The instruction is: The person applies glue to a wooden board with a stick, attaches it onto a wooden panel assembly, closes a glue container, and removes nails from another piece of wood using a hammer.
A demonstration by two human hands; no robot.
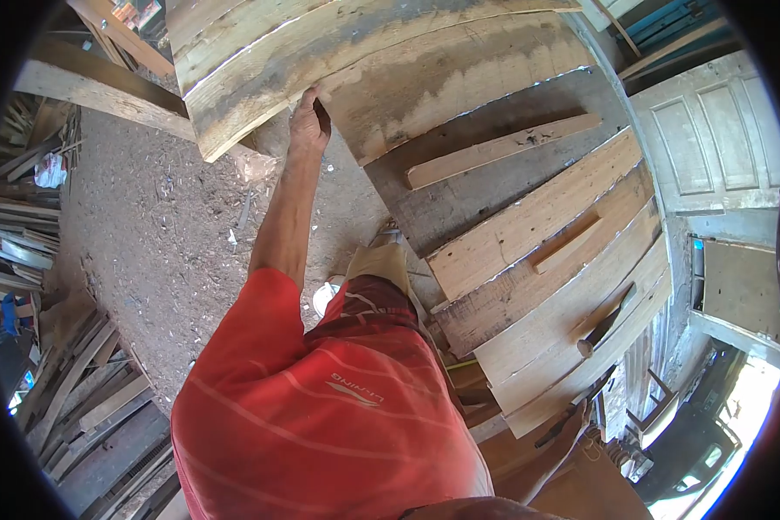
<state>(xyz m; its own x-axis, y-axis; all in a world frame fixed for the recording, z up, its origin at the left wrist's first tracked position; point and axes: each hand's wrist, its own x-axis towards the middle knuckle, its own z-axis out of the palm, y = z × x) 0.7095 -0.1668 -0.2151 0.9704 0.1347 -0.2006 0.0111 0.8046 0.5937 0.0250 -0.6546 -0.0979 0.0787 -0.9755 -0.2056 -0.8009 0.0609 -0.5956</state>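
Observation:
My left hand (308, 126) reaches forward with its fingers closed on the near edge of a wide wooden board (277, 82). That board lies beside other planks at the top of the view, and its surface has dark damp-looking stains. A narrow wood strip (503, 152) rests on the dark surface to the right of the hand. Closer to my body, several pale planks (537, 217) lie side by side, with a small wood block (568, 245) on them. A dark long tool with a rounded end (605, 325) lies on the nearer planks. My right hand is out of view.
Wood shavings cover the floor (165, 225) at left. Stacked scrap lumber (104, 399) lines the left side. A thick beam (104, 91) stands at upper left. White panelled doors (711, 130) lean at right. A dark vehicle (698, 459) shows at lower right.

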